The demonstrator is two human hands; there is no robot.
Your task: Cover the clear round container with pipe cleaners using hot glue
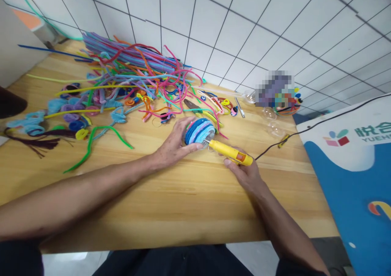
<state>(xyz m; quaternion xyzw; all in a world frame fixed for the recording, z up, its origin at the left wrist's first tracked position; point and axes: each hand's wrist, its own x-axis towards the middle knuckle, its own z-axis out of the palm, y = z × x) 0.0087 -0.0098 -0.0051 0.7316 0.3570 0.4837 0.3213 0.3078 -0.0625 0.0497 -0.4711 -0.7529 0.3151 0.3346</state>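
Observation:
My left hand (177, 143) is wrapped round a clear ball (200, 131) partly covered with blue, light blue and purple pipe cleaners in bands. In my right hand (246, 172) is a yellow hot glue gun (227, 150). Its nozzle points left and meets the ball's lower right side, where bare clear plastic shows; whether it touches cannot be made out. Just behind the ball lie pliers (198, 109) with yellow-green handles, and a green pipe cleaner (91, 145) rests left of my left hand.
A heap of coloured pipe cleaners (131, 72) fills the back left of the wooden table (171, 215). Clear plastic domes (270, 113) stand at the back right, near a blurred patch. A black cord (275, 143) runs right from the glue gun. White tiled wall (232, 27) bounds the back.

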